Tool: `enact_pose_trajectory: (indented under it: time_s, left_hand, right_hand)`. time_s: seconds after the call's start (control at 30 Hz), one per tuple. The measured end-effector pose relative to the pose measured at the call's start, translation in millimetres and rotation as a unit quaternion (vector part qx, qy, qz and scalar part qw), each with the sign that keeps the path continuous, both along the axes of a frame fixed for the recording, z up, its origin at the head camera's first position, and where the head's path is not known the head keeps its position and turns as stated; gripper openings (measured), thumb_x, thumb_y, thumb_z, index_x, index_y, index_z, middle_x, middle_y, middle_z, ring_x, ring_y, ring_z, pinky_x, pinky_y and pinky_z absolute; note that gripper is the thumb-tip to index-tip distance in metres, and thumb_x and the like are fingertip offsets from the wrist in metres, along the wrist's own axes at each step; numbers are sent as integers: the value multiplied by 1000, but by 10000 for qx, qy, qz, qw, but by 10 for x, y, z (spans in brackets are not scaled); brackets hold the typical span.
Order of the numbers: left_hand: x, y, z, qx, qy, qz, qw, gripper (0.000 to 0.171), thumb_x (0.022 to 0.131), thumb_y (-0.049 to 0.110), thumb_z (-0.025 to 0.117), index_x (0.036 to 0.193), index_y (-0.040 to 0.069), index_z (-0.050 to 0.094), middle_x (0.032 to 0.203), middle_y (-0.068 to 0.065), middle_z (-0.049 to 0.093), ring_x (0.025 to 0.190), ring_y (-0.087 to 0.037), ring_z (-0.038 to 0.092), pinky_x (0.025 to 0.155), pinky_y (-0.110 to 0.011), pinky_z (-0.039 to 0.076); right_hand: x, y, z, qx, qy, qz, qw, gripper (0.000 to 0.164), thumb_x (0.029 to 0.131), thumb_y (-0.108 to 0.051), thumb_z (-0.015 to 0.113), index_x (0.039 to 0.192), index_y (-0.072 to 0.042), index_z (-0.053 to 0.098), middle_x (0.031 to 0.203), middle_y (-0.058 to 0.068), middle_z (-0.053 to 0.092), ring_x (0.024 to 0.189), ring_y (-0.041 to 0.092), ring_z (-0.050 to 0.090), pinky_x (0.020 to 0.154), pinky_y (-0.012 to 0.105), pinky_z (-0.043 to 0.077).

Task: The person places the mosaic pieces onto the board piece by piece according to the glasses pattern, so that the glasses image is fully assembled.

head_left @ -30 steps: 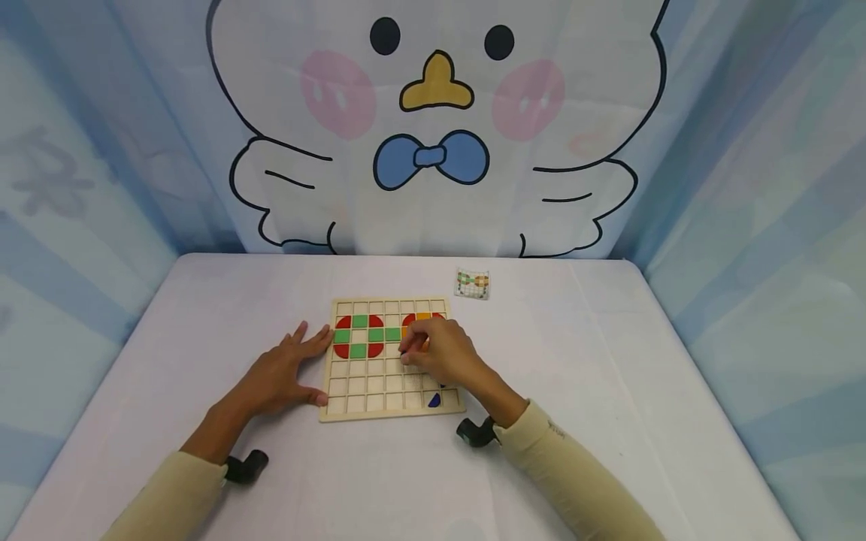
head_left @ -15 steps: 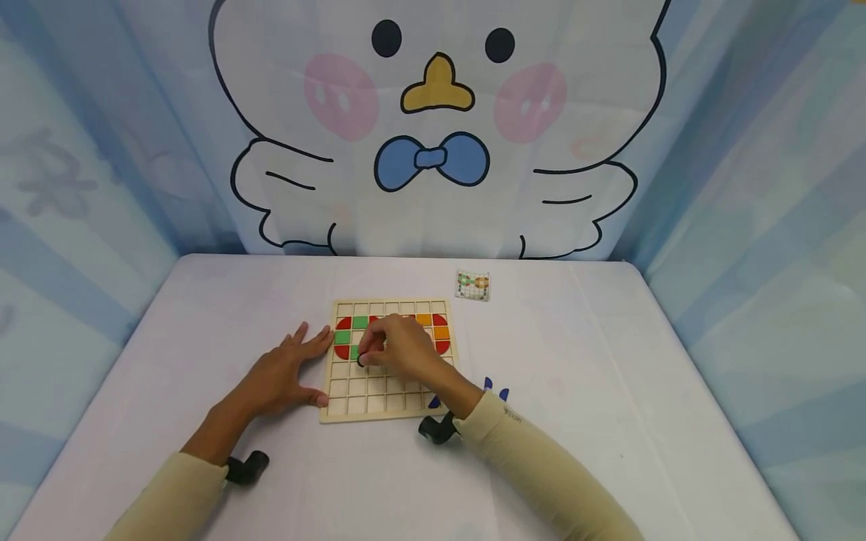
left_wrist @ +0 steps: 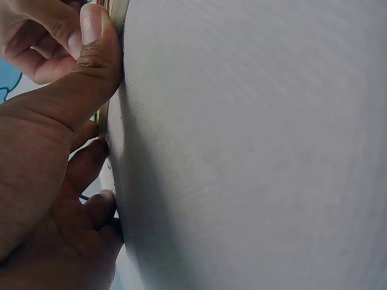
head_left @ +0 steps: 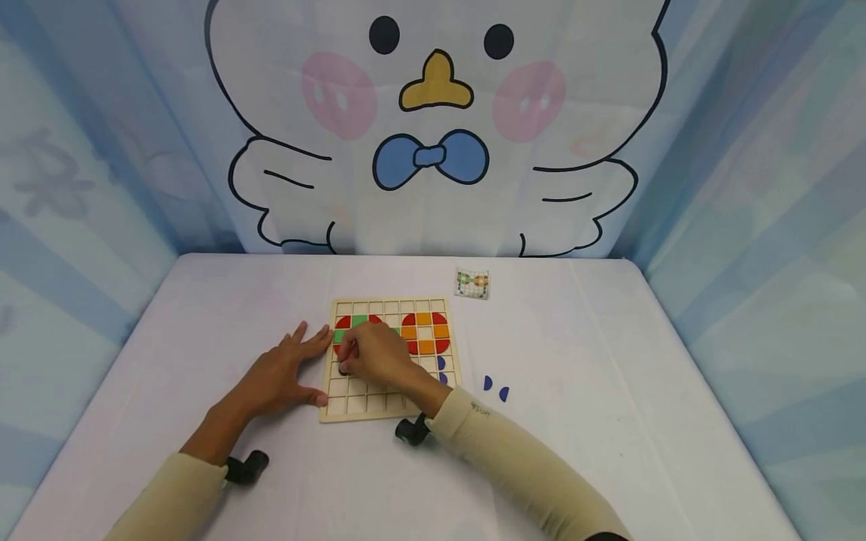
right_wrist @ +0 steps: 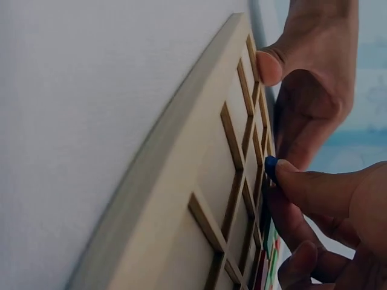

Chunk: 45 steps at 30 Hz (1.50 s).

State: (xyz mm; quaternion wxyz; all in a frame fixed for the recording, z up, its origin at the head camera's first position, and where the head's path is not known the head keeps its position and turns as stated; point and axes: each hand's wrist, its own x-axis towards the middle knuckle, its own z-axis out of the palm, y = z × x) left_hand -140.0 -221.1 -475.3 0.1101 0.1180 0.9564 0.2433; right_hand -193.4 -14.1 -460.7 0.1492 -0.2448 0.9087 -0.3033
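A square wooden grid board (head_left: 356, 406) lies on the table. My left hand (head_left: 280, 373) is at its left edge, thumb and fingertips touching the frame with the fingers spread. Over the board's left part, my right hand (head_left: 379, 353) pinches a small blue piece (right_wrist: 271, 169) between thumb and fingers, close above the cells. Red and green pieces (head_left: 343, 322) form a ring at upper left, partly hidden by the right hand. Red and orange pieces (head_left: 424, 318) form another at upper right. Blue half-round pieces (head_left: 441, 363) sit in right-hand cells.
Two blue half-round pieces (head_left: 496, 388) lie on the table right of the board. Behind the board's right corner is a small pattern card (head_left: 472, 284). A curtain with a cartoon bird (head_left: 433, 210) stands behind the table's far edge.
My right hand has moved left across the board with the small piece, uncovering the red and orange ring and the blue pieces at right. My left hand has stayed in place.
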Motion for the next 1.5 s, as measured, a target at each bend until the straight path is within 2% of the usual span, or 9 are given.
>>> enact_pose_trajectory:
  time_s: [0.17, 0.37, 0.67, 0.83, 1.0, 1.23, 1.5]
  left_hand:
    - [-10, -14, -21, -16, -16, 16, 10000, 118, 72, 51, 94, 168, 22, 32, 173, -32, 21, 151, -69, 24, 115, -82, 31]
    - [-10, -11, -21, -46, -38, 45, 10000, 118, 72, 52, 94, 168, 21, 32, 173, -31, 21, 151, -69, 23, 115, -82, 31]
    - [-4, 23, 26, -64, -52, 50, 10000, 119, 72, 52, 94, 168, 21, 32, 173, -30, 23, 151, -69, 23, 115, -81, 31]
    - [-8, 22, 20, -80, -97, 77, 9999, 119, 72, 52, 94, 168, 21, 32, 174, -27, 23, 152, -69, 21, 116, -82, 29]
    - [0, 22, 0, -75, -64, 112, 9999, 119, 71, 50, 95, 168, 21, 32, 174, -25, 24, 153, -68, 21, 117, -81, 29]
    - [9, 29, 2, -96, -30, 136, 9999, 119, 71, 50, 95, 168, 20, 32, 173, -29, 24, 151, -70, 23, 116, -81, 30]
    - [12, 27, -8, -99, -10, 123, 9999, 119, 71, 51, 95, 168, 20, 32, 173, -28, 25, 151, -70, 23, 116, -81, 30]
  right_hand:
    - [10, -18, 6, 190, 113, -55, 9997, 14, 91, -22, 86, 83, -25, 75, 78, -13, 68, 73, 7, 60, 65, 24, 45]
    - [23, 33, 17, -9, 77, -45, 10000, 9, 93, -16, 83, 88, -23, 79, 80, -13, 70, 74, 7, 61, 65, 24, 46]
    - [90, 348, 77, -206, 298, -239, 9991, 8, 89, -16, 86, 92, -21, 80, 77, -10, 68, 72, 5, 60, 62, 24, 45]
    - [135, 599, 105, -370, 297, -555, 9973, 9, 89, -14, 85, 91, -21, 80, 79, -10, 69, 78, 9, 61, 66, 28, 46]
    - [191, 858, 137, -408, 236, -844, 9953, 10, 89, -12, 84, 94, -20, 80, 79, -9, 68, 77, 12, 62, 63, 30, 47]
    - [240, 1225, 191, -183, 259, -1284, 9912, 12, 89, -13, 86, 98, -19, 81, 78, -7, 68, 79, 15, 59, 63, 31, 45]
    - [272, 1582, 219, 234, 92, -1836, 9827, 12, 89, -14, 86, 96, -22, 81, 78, -6, 68, 84, 19, 58, 66, 31, 45]
